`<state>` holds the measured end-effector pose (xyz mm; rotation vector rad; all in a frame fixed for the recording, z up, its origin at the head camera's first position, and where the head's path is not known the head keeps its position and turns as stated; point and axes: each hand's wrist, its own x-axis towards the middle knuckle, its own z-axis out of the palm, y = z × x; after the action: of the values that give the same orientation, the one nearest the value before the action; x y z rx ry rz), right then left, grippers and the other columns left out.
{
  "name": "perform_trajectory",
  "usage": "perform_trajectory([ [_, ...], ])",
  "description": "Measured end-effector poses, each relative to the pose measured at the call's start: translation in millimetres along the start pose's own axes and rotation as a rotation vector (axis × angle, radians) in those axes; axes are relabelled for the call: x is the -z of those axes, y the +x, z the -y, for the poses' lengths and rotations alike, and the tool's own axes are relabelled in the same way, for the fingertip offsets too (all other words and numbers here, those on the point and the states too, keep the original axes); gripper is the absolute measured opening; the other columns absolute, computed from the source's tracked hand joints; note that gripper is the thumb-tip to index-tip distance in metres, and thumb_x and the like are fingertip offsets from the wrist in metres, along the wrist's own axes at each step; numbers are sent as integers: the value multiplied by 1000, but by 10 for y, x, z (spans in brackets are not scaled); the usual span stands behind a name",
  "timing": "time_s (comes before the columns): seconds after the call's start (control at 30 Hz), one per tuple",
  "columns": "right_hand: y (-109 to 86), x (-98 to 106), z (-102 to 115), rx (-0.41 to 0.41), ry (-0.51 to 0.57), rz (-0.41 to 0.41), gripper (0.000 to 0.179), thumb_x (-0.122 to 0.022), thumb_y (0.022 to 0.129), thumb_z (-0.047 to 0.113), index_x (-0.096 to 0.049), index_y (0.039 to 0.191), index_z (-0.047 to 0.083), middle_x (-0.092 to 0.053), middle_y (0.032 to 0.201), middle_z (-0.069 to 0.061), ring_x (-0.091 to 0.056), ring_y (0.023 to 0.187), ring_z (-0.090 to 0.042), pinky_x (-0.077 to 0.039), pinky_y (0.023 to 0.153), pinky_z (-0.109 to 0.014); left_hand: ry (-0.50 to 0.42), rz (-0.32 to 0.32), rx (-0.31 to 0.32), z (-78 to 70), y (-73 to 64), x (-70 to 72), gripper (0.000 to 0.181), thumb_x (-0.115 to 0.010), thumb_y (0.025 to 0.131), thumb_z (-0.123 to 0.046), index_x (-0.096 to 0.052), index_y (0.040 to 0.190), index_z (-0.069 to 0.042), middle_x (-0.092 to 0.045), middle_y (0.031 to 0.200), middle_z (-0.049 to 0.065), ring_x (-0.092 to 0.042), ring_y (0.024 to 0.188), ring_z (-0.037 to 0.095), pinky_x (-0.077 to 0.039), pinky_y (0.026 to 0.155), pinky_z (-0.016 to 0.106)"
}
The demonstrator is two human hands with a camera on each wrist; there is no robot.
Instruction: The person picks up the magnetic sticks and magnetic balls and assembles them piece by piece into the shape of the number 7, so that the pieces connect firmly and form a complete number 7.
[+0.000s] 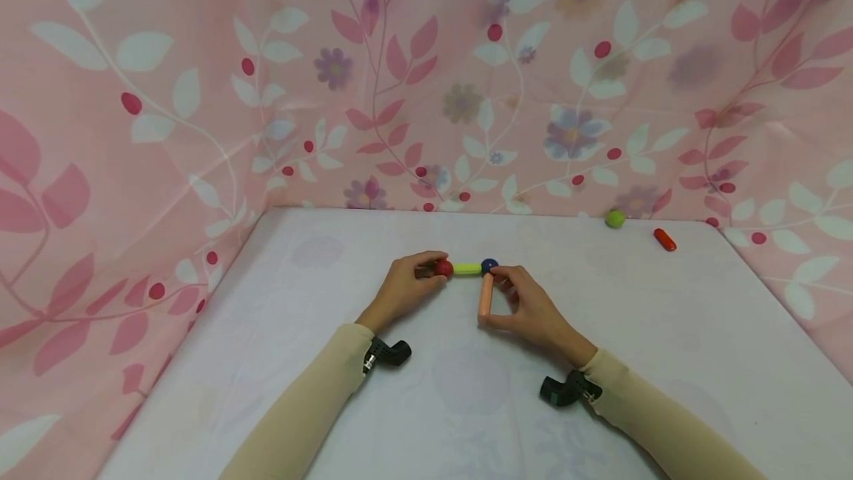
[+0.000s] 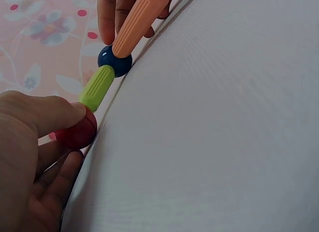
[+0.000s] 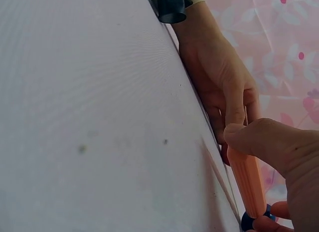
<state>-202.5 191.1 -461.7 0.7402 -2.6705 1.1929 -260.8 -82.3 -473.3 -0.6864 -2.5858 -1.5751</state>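
Observation:
A red ball point(image 1: 443, 268), a short yellow-green rod point(image 1: 467, 270) and a dark blue ball point(image 1: 489, 265) are joined in a line on the table. From the blue ball an orange rod point(image 2: 139, 23) runs toward the person, at about a right angle to the green one. My left hand point(image 1: 408, 284) holds the red ball between thumb and fingers. With the thumb at its near end and fingers by the blue ball, my right hand point(image 1: 531, 307) grips the orange rod point(image 3: 247, 182) lengthwise. In the left wrist view, the right hand's fingers partly hide behind the orange rod.
A green ball point(image 1: 615, 218) lies at the far right edge of the white-covered table point(image 1: 320, 421). Near it is a short red rod point(image 1: 664, 239). A pink floral cloth point(image 1: 413, 80) hangs behind the table. Each wrist wears a black camera mount point(image 1: 563, 390).

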Motion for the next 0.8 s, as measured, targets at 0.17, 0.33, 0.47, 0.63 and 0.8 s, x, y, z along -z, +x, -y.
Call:
perform_trajectory([
  [0.17, -6, -7, 1, -10, 2, 5, 83, -97, 76, 23, -51, 143, 1, -58, 122, -11, -56, 105, -24, -53, 87, -41, 11, -2, 9, -5, -1, -5, 41, -78, 94, -8, -71, 134, -11, -70, 127, 5, -71, 103, 14, -54, 95, 31],
  [0.33, -5, 8, 20, -16, 4, 10, 82, -96, 77, 21, -52, 143, 1, -57, 124, -12, -55, 105, -24, -53, 88, -42, 12, 3, -8, 4, 4, -7, 41, -78, 95, -7, -70, 135, -9, -70, 128, 6, -70, 104, 15, -55, 96, 33],
  [0.47, -3, 14, 19, -25, 13, 23, 76, -95, 79, 21, -56, 142, 4, -57, 123, -10, -56, 105, -23, -53, 88, -42, 9, 1, -10, 3, 6, -6, 40, -78, 95, -7, -70, 134, -9, -70, 128, 6, -70, 104, 16, -55, 96, 33],
  [0.63, 1, 17, 8, -13, 24, 38, 68, -93, 80, 21, -63, 139, 6, -57, 120, -7, -56, 105, -23, -54, 87, -42, 6, -1, -11, -13, 3, -5, 41, -79, 94, -6, -70, 134, -9, -70, 128, 6, -70, 105, 16, -55, 96, 32],
  [0.8, -4, 24, 6, 9, 22, 43, 65, -92, 81, 19, -64, 138, 7, -57, 120, -5, -56, 107, -23, -54, 86, -42, -3, 3, -2, -30, 2, -3, 40, -78, 94, -5, -70, 134, -9, -70, 128, 6, -70, 105, 16, -54, 96, 31],
])
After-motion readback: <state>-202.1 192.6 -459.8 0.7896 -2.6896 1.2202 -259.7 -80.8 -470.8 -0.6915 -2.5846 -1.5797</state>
